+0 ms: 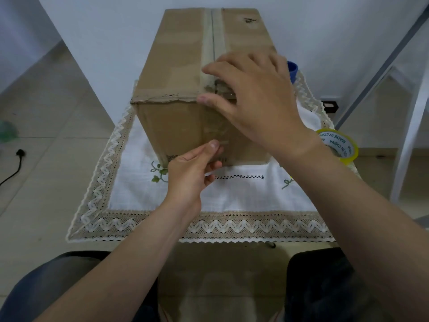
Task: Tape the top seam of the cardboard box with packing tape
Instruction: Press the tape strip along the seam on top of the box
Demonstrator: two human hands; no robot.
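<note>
A closed brown cardboard box [176, 66] stands on a white lace-edged cloth [232, 196]. A strip of clear tape [210, 43] runs along its top seam and down over the near edge. My right hand [253, 98] lies spread, palm down, on the near right part of the top, its thumb pressing at the top edge. My left hand [192, 170] is at the box's front face, thumb and fingers pinched at the tape's lower end. A roll of packing tape [341, 145] with a yellow rim lies to the right, partly hidden by my right forearm.
A blue object [293, 70] peeks out behind the box on the right. A white frame [408, 135] stands at the far right. A black cable [14, 168] lies on the tiled floor to the left. My knees are below the table edge.
</note>
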